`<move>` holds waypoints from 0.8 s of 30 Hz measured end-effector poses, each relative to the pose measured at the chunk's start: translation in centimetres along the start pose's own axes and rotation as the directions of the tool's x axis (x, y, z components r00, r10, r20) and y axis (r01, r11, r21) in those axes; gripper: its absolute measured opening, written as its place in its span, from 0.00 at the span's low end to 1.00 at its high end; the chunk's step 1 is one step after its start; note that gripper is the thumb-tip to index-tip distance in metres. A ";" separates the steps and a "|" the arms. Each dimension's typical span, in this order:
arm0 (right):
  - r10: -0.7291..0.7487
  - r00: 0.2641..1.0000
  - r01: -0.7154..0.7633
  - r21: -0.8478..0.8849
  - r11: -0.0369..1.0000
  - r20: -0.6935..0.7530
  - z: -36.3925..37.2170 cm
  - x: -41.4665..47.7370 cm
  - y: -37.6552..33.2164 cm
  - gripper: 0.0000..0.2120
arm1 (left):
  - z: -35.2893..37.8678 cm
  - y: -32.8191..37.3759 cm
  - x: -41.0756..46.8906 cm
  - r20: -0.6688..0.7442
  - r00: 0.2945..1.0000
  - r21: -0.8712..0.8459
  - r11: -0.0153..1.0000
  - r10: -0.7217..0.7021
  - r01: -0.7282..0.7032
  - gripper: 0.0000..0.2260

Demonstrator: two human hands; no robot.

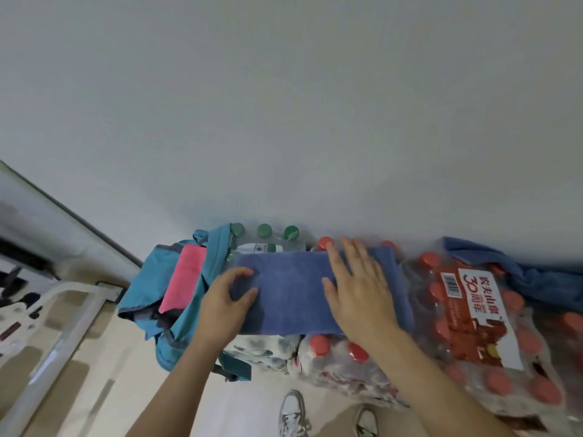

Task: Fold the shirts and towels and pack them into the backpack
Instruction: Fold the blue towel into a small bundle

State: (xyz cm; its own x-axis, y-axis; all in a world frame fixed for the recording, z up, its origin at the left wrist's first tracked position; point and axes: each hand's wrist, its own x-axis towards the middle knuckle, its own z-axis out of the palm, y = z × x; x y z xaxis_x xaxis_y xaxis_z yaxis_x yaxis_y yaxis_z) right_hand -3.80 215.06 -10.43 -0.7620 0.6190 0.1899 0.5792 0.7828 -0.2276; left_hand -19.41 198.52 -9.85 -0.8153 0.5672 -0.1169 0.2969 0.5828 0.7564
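Towel (290,291), blue and folded into a long band, lies flat on top of shrink-wrapped bottle packs against a white wall (284,105). The left hand (228,298) grips the towel's left end, with fingers and thumb curled onto the cloth. The right hand (358,288) lies flat on the towel's right half, palm down and fingers straight and spread, reaching toward the far edge. The towel spans the gap between the two hands. Just left of the left hand the teal backpack (142,291) sits open, touching the packs, with a pink cloth (186,279) inside its mouth. Behind the towel stand green-capped bottles (264,231). A red-capped pack (473,313) with a red and white label fills the right side, and another blue cloth (504,269) is bunched on its far end, well apart from the hands. Two pale shoes (293,414) show on the floor below.
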 end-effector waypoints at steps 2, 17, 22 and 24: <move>-0.034 0.985 0.038 -0.023 0.999 0.168 1.5 -0.1 -2.1 0.29 | -0.3 -0.8 0.3 0.068 0.997 0.083 0.996 0.030 -0.036 0.20; -0.003 0.940 -0.017 0.055 0.998 0.342 2.1 0.6 -5.4 0.41 | -2.9 0.0 1.0 0.099 0.995 -0.123 0.992 -0.029 0.041 0.30; -0.036 0.861 -0.461 0.808 0.368 0.507 -3.2 0.7 -9.9 0.29 | -2.7 3.5 -0.5 0.101 0.990 -0.201 0.977 0.094 -0.072 0.33; -0.060 0.867 -0.479 0.860 0.178 0.495 -3.5 0.9 -10.5 0.24 | -1.6 4.8 -1.6 0.179 0.966 -0.252 0.958 0.184 -0.135 0.35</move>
State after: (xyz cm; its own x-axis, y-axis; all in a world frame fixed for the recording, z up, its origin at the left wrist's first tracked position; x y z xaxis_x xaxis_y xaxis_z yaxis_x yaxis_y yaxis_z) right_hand -9.56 207.58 -4.55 -0.8386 0.4582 -0.2945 0.2189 -0.2116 -0.9525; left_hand -17.51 199.52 -4.97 -0.6441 0.7597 -0.0894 0.2696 0.3348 0.9029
